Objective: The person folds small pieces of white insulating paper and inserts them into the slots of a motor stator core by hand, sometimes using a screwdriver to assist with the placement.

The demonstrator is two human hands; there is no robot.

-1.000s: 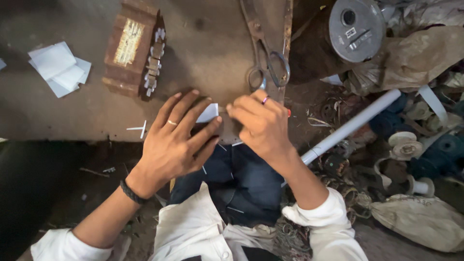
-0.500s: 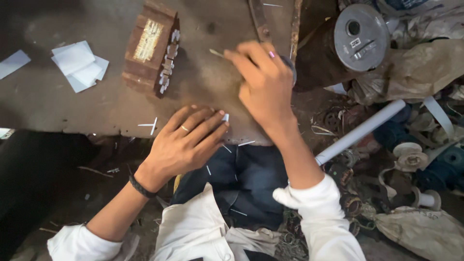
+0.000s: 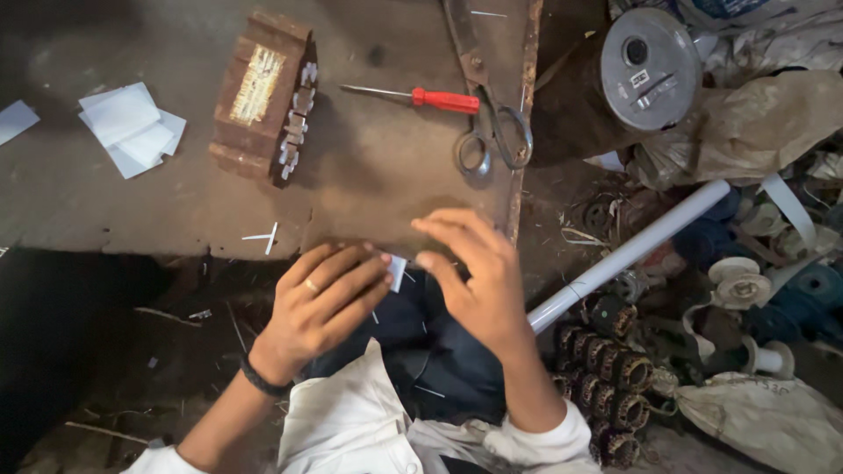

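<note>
At the near edge of the worn bench (image 3: pixel 176 202), both hands meet over a small white slip of paper (image 3: pixel 398 270). The left hand (image 3: pixel 320 303), with a ring on one finger and a dark band at the wrist, lies palm down with its fingers stretched toward the slip, and its fingertips (image 3: pixel 383 261) touch or pinch the slip's left side; the exact grip is hidden. The right hand (image 3: pixel 479 281) hovers just beside it with fingers spread and loosely curved, its thumb (image 3: pixel 430 263) pointing at the slip; whether it touches the paper cannot be told, and it grasps nothing else. The slip sits right at the bench's front edge, above the person's dark trousers.

Farther back on the bench a red-handled screwdriver (image 3: pixel 417 96) lies flat, its shaft pointing left, well apart from both hands. Just right of it rests a pair of metal scissors (image 3: pixel 492 132), handles toward the person and blades running up out of view. On the left stands a rusty laminated motor core (image 3: pixel 263 96), tilted, with white strips poking from the slots on its right face. A loose pile of cut white paper pieces (image 3: pixel 132 127) lies near the bench's left end, and two thin white slivers (image 3: pixel 263 235) lie near the front edge.

Beside the bench on the right, a white pipe (image 3: pixel 632 250) slants across the cluttered floor, with wound armatures (image 3: pixel 606 369) below it and a round grey motor housing (image 3: pixel 650 57) above.
</note>
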